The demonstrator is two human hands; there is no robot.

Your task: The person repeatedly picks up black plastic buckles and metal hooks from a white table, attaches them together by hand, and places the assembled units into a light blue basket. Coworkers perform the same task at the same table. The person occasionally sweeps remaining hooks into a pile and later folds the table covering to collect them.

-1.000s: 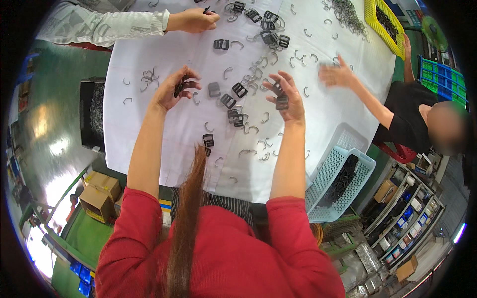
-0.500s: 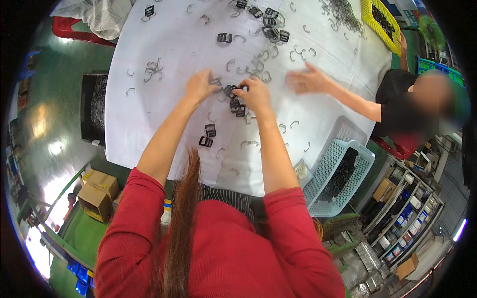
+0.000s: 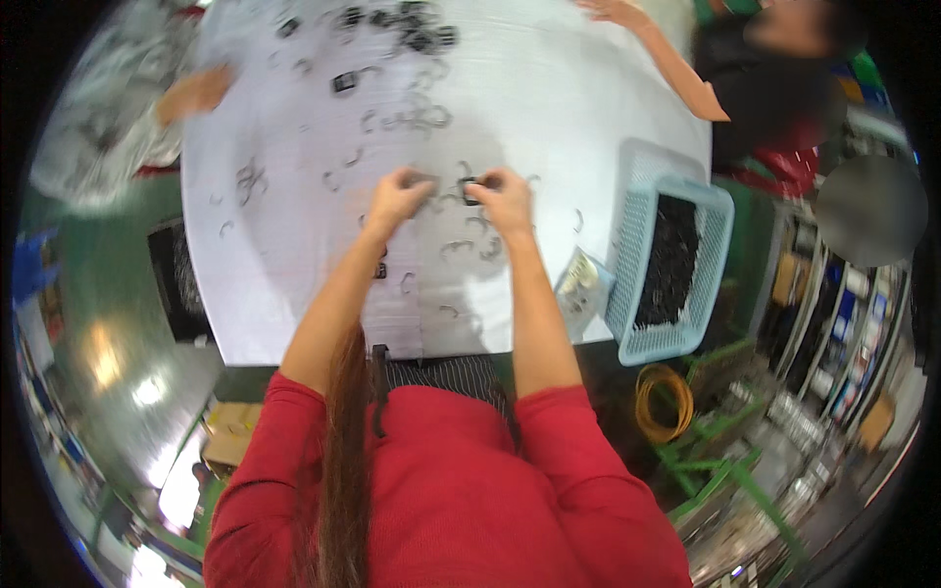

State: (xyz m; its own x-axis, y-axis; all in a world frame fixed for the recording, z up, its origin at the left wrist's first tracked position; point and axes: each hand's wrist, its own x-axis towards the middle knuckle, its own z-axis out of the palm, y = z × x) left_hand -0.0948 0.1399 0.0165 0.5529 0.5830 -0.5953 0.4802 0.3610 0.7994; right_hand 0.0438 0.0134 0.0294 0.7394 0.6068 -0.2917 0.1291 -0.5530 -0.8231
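Here we curl the fingers [image 3: 410, 184] of our left hand [image 3: 397, 199] around a small dark piece that is mostly hidden in the grip, while the fingers of our right hand [image 3: 505, 199] pinch a small black clip [image 3: 471, 189] between the two hands, just above the white worktop [image 3: 549, 108]. The hands sit close together, nearly touching, over the middle of the worktop. Around them lie loose curved metal hooks [image 3: 461, 247], some just beside our right wrist, others scattered toward the far edge. More black clips [image 3: 423, 37] are clustered at the far side. To our right, a light blue basket [image 3: 637, 255] of dark parts rests at the worktop's edge, with a small clear bag [image 3: 581, 282] just beside it. Other people's hands [image 3: 201, 90] reach in from the far left and far right.
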